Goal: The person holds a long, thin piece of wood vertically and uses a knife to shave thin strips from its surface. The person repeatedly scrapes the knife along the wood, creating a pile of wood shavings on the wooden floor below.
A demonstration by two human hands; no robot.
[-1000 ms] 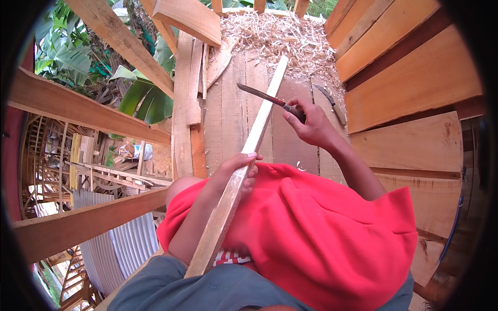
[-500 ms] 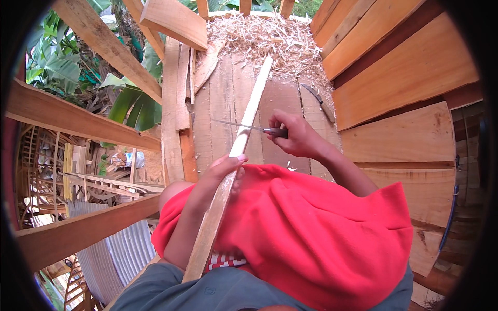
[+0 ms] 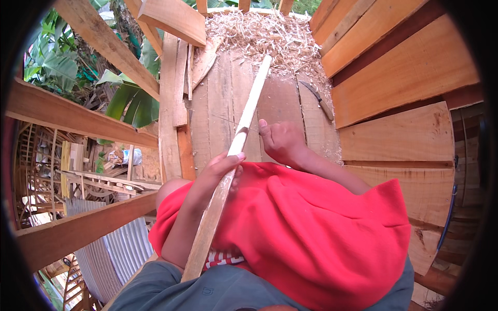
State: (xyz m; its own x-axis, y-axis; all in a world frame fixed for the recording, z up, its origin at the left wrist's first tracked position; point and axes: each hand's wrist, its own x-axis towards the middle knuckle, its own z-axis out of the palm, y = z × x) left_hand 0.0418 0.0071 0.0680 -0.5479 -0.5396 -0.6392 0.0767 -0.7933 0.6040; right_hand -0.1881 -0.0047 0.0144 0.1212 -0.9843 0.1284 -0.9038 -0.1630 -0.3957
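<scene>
A long wooden stick (image 3: 248,115) slants from my lap up toward the far end of the floor, its far part pale and shaved, its near part darker and rough. My left hand (image 3: 223,168) is wrapped round the stick near its middle. Just right of the stick is my right hand (image 3: 284,142), closed on a knife whose handle the fingers hide. The thin knife blade (image 3: 224,119) shows faintly left of the stick, lying across it.
Curly wood shavings (image 3: 259,36) are heaped at the far end of the plank floor (image 3: 220,93). A curved blade with a wooden handle (image 3: 326,110) lies on the right. Board walls (image 3: 399,135) rise there; wooden rails (image 3: 78,116) and loose boards (image 3: 180,88) are on the left.
My right hand has moved down and slightly left, turning so that the knife handle is hidden. The blade remains across the stick. My left hand keeps its grip in nearly the same place.
</scene>
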